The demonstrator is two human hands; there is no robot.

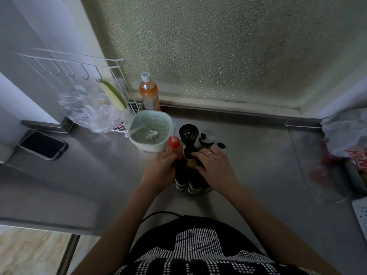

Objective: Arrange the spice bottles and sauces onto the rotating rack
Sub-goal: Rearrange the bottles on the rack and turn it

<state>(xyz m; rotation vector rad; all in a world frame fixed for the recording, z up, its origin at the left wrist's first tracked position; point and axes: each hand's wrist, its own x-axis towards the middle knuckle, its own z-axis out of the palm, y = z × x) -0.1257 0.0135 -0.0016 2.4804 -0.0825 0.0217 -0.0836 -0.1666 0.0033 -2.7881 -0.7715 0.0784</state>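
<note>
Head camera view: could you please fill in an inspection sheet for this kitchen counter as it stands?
Surface: grey stainless steel counter, bare in front.
Job's things: round rotating rack holding dark bottles; red-capped sauce bottle; black-topped grinder.
Clutter: mint green plastic strainer basket; black smartphone; orange drink bottle; clear plastic bag.
Hands: left hand grips the sauce bottle; right hand rests on the bottle tops.
Cables: thin black cable at the counter edge.
Surroundings: frosted glass window; white wire hook rack.

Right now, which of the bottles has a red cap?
The sauce bottle held by the left hand, at the left of the rotating rack. Its neighbours have black or dark tops; the orange drink bottle by the window has a white cap.
</note>
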